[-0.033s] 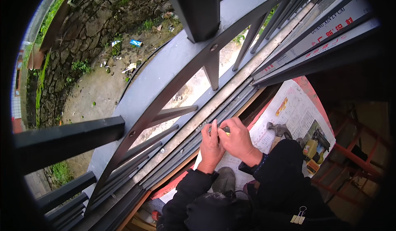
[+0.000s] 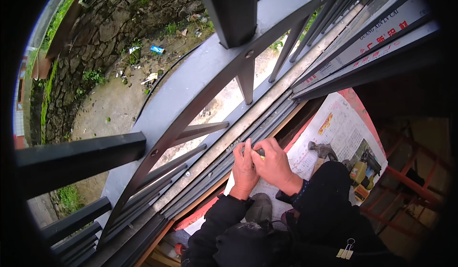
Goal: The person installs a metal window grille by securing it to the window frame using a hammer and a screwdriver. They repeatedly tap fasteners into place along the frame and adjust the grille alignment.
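Note:
My left hand (image 2: 244,169) and my right hand (image 2: 277,167) meet over the inner edge of the dark sliding-window track (image 2: 267,128). Fingers of both are pinched together. A small dark piece with a yellow-green part (image 2: 260,152) shows between the right thumb and fingers; its kind is too small to tell. The left fingertips press close beside it, and what they hold is hidden. Below the hands, a printed newspaper sheet (image 2: 305,159) covers a red surface, with a hammer (image 2: 323,149) lying on it to the right of my right hand.
Past the track stands a grey curved metal railing (image 2: 167,104) with dark bars. Wrapped window-frame profiles (image 2: 372,42) lean at upper right. A yellow-and-black tool (image 2: 359,171) lies at the newspaper's right, near a red metal frame (image 2: 410,186). A binder clip (image 2: 346,249) is at the bottom.
My right hand has shifted very slightly downward against the left. The railing sits a little differently in the view. Both hands keep their pinch.

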